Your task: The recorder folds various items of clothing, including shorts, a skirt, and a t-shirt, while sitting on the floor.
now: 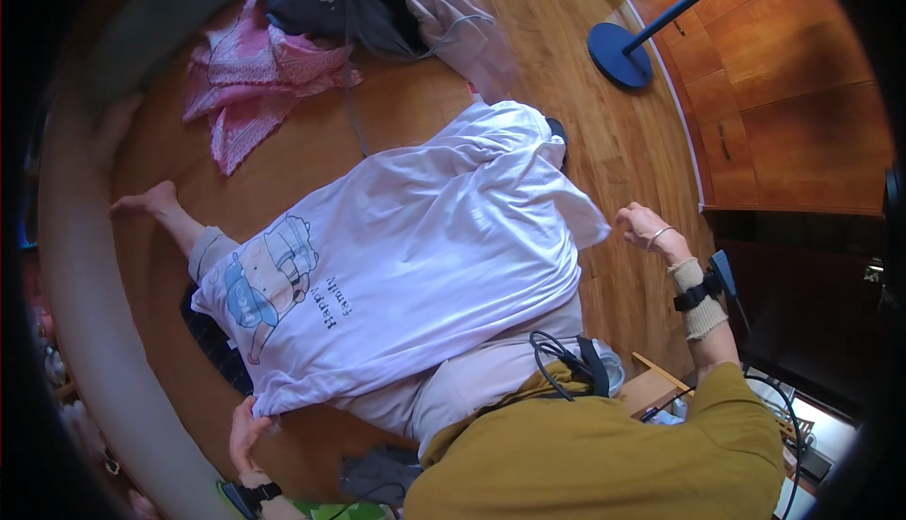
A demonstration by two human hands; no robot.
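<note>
A white T-shirt (pixel 444 246) with a blue cartoon print lies spread over my lap and legs, wrinkled toward its far end. At the lower left, my left hand (pixel 247 435) pinches a corner of the shirt between closed fingers. My right hand (pixel 644 226) hovers above the wooden floor on the right, just beyond the sleeve tip of the shirt. A narrow gap shows between that hand and the fabric. Its fingers are loosely bent and apart, with nothing visible in them.
A pink patterned cloth (pixel 264 72) and a heap of dark clothes (pixel 344 6) lie on the brown surface at the far side. A blue round-based stand (pixel 620 56) is on the floor near wooden cabinets (pixel 783 76). A black cable (pixel 547 355) loops near my waist.
</note>
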